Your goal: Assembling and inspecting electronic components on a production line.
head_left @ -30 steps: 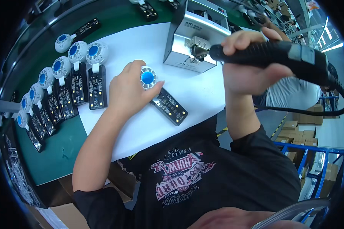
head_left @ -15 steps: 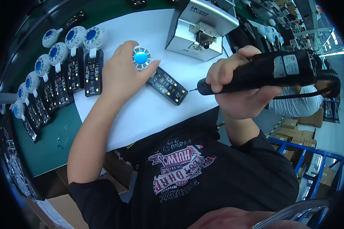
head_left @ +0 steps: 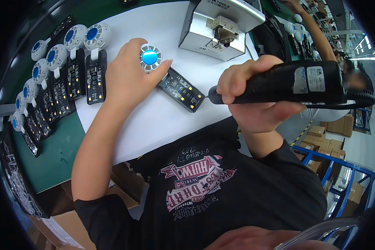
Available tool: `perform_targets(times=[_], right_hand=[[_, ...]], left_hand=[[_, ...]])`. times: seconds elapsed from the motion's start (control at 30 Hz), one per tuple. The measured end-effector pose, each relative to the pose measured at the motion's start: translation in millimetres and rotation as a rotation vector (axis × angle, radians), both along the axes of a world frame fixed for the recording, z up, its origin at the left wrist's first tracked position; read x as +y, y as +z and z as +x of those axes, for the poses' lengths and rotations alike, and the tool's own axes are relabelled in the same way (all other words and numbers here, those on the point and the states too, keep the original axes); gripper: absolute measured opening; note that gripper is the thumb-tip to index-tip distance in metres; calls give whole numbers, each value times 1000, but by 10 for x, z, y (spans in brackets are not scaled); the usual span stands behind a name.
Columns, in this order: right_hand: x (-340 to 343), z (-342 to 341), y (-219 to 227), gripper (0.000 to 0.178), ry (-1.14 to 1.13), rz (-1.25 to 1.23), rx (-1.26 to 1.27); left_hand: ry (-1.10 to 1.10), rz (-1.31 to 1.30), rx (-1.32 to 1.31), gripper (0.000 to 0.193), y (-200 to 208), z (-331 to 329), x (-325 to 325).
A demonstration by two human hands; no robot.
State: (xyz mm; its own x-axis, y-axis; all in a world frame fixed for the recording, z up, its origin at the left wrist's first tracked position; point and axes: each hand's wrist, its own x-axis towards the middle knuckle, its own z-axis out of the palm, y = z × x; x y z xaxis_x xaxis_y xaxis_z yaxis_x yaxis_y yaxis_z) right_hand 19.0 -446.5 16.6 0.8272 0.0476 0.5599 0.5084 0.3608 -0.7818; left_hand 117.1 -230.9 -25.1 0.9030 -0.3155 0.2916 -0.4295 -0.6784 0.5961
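My left hand (head_left: 131, 75) is closed around the round white head with a blue centre (head_left: 150, 57) of a small device. The device's black circuit-board body (head_left: 181, 90) slants down to the right over white paper. In my right hand (head_left: 250, 91) is a black electric screwdriver (head_left: 279, 83), held level with fingers and thumb wrapped round it. Its thin bit points left and meets the lower right end of the circuit board, near a corner. Whether a screw sits under the tip is too small to tell.
A silver screw feeder (head_left: 214, 35) stands at the back of the white paper (head_left: 154, 125). Several similar devices (head_left: 96, 77) lie in a row on the green mat (head_left: 58, 166) at left. Another person's arm (head_left: 316, 33) shows at the upper right, near more such devices.
The screwdriver has moved left, and its bit now reaches the board's end instead of hovering beside it. Another person's arm has come into view at the upper right.
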Motion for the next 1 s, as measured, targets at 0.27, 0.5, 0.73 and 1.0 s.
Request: perform_targets(times=[0.27,0.5,0.73,1.0], right_hand=[[-98,197,237,81,54,88,56],[-123,651,287,79,-570,-242,-229],[20,280,314,92,32,143,-13],[162,-70,128,96,82,5,24]], left_hand=[[-18,13,42,59,27,-83,25],[-27,3,47,59,76,-72,15],[15,12,16,59,20,-31,28],[22,18,4,59,-16,-35,30]])
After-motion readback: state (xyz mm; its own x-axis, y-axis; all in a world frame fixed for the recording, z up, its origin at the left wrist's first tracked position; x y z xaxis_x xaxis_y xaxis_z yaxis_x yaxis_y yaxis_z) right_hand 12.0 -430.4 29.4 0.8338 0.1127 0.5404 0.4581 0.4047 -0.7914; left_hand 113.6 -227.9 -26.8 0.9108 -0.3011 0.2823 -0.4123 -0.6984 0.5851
